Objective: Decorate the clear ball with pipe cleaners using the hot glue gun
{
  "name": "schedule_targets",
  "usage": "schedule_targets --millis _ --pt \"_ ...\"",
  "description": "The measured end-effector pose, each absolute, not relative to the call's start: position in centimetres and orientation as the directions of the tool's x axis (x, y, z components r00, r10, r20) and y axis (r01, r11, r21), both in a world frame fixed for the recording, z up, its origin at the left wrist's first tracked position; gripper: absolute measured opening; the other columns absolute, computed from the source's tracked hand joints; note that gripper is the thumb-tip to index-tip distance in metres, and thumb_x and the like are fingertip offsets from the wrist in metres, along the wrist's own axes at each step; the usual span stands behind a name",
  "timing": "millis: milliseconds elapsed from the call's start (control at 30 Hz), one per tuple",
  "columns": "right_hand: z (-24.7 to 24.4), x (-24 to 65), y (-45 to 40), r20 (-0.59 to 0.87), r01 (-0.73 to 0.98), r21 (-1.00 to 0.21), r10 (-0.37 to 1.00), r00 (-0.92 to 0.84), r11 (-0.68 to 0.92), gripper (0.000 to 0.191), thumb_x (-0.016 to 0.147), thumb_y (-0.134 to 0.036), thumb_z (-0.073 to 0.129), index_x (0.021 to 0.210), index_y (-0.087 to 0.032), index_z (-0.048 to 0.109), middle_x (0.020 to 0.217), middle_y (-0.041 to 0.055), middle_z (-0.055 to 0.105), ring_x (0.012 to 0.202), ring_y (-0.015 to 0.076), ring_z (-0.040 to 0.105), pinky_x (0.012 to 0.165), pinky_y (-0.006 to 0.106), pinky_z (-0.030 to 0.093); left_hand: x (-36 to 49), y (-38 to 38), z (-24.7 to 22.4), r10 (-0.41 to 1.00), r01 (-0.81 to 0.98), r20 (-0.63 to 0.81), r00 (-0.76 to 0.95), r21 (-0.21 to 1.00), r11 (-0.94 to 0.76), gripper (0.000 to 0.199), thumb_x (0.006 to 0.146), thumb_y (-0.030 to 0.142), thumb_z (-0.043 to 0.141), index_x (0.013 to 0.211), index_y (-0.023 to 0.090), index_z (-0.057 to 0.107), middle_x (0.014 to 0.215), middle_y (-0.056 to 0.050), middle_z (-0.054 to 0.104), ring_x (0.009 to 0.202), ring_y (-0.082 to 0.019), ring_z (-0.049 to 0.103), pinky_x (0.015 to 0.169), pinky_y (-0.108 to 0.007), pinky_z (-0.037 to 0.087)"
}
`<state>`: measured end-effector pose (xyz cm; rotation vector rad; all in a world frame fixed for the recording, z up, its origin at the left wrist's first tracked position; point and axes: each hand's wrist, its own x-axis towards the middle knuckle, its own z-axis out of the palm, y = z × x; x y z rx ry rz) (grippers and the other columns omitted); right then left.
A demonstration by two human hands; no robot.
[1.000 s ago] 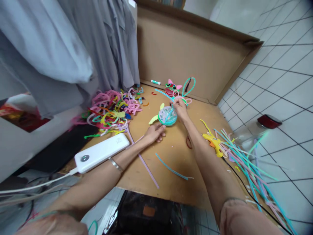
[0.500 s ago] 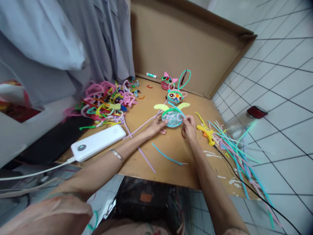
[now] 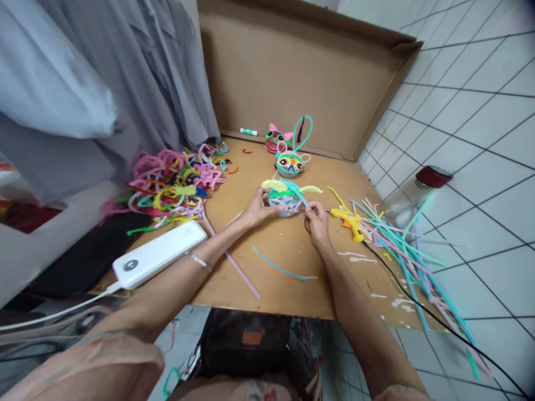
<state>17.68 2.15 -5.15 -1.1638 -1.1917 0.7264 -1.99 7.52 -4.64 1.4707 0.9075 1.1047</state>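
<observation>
My left hand point(image 3: 259, 209) grips the left side of a clear round ball point(image 3: 286, 205) with a green band and yellow ear-like pieces. My right hand point(image 3: 316, 218) pinches the lower end of a light blue pipe cleaner point(image 3: 297, 192), which slants across the top of the ball. Behind the ball stand a finished-looking animal face with pink ears point(image 3: 289, 164) and a red one with pink pointed ears point(image 3: 276, 140). A loose blue pipe cleaner point(image 3: 278, 267) lies in front of my hands.
A yellow glue gun point(image 3: 350, 221) and long pipe cleaners point(image 3: 401, 253) lie right, near a red-lidded jar point(image 3: 432, 177). Left are a white power bank point(image 3: 161, 255) and a colourful pipe-cleaner pile point(image 3: 179, 178). A glue stick point(image 3: 248, 132) lies at the back.
The ball has tilted, its face side now turned lower. The blue pipe cleaner lies more across its top, and my left fingers have moved up its side. The whole view has shifted slightly.
</observation>
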Motion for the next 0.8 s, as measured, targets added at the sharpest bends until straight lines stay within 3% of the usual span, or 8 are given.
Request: schedule_targets --millis 100,233,367,467,567,633,700,800 --pt "-4.9 17.9 2.1 0.321 0.119 -0.947 0.906 0.275 0.299 0.025 0.074 -0.047 0.059 0.075 -0.025 0.046 0.096 0.0022 0.068 0.091 0.018 0.063 0.084 0.031 0.048 -1.4 7.9 -5.0 0.935 -0.018 0.199 0.295 0.979 -0.203 0.077 0.057 0.043 0.088 0.114 0.021 0.041 0.117 -0.011 0.067 0.106 -0.025 0.069 0.095 -0.044 0.055" --pt "-4.5 17.7 1.8 0.3 0.15 -0.951 0.923 0.243 0.27 0.023 0.074 -0.045 0.057 0.076 -0.025 0.046 0.096 0.0026 0.069 0.092 0.0192 0.064 0.086 0.033 0.049 -1.1 8.2 -5.1 0.935 0.053 0.267 0.232 0.957 -0.286 0.085 0.055 0.043 0.088 0.121 0.019 0.04 0.129 -0.016 0.062 0.123 -0.03 0.061 0.104 -0.046 0.05" --pt "-3.2 18.0 1.0 0.301 0.166 -0.948 0.934 0.194 0.271 0.019 0.073 -0.041 0.058 0.074 -0.024 0.05 0.104 0.0043 0.07 0.1 0.0203 0.064 0.09 0.034 0.048 -1.5 7.9 -4.7 0.946 0.151 0.216 0.241 0.955 -0.257 0.089 0.057 0.045 0.086 0.13 0.018 0.042 0.13 -0.016 0.061 0.121 -0.032 0.062 0.105 -0.049 0.049" --pt "-1.4 19.3 -0.1 0.264 0.24 -0.939 0.964 0.038 0.247 0.013 0.069 -0.035 0.059 0.07 -0.023 0.055 0.106 0.0056 0.071 0.096 0.0199 0.064 0.082 0.032 0.049 -1.7 7.7 -4.3 0.954 0.188 0.183 0.239 0.955 -0.23 0.086 0.061 0.046 0.083 0.133 0.017 0.045 0.12 -0.014 0.066 0.113 -0.031 0.065 0.101 -0.048 0.051" --pt "0.3 20.3 -1.4 0.121 0.417 -0.888 0.973 -0.196 0.194 0.014 0.07 -0.033 0.057 0.07 -0.02 0.063 0.102 0.0065 0.072 0.089 0.0197 0.064 0.076 0.031 0.049 -1.7 7.6 -4.1 0.96 0.204 0.175 0.219 0.954 -0.221 0.088 0.063 0.047 0.081 0.135 0.013 0.044 0.123 -0.016 0.065 0.113 -0.032 0.065 0.103 -0.049 0.05" --pt "1.1 20.2 -2.1 0.05 0.67 -0.737 0.995 -0.083 0.093 0.016 0.074 -0.031 0.055 0.071 -0.019 0.065 0.086 0.0068 0.072 0.081 0.0201 0.065 0.074 0.031 0.048 -1.6 7.6 -4.1 0.965 0.204 0.164 0.206 0.957 -0.206 0.09 0.062 0.046 0.08 0.137 0.012 0.044 0.124 -0.016 0.064 0.115 -0.032 0.064 0.104 -0.049 0.049" --pt "1.4 19.6 -2.5 0.051 0.878 -0.463 0.985 0.163 -0.121 0.021 0.08 -0.033 0.054 0.076 -0.018 0.068 0.081 0.009 0.072 0.08 0.0224 0.066 0.072 0.032 0.046 -1.6 7.7 -4.1 0.969 0.203 0.148 0.197 0.961 -0.188 0.09 0.062 0.045 0.08 0.138 0.013 0.043 0.123 -0.016 0.065 0.116 -0.032 0.064 0.105 -0.049 0.049" --pt "1.4 18.5 -2.8 0.012 0.935 -0.113 0.941 0.339 -0.336 0.035 0.088 -0.044 0.055 0.093 -0.016 0.074 0.095 0.0164 0.075 0.092 0.0287 0.069 0.073 0.033 0.046 -1.6 7.5 -4.1 0.968 0.208 0.156 0.198 0.958 -0.197 0.088 0.062 0.042 0.08 0.137 0.014 0.045 0.123 -0.014 0.065 0.116 -0.031 0.064 0.106 -0.049 0.049"
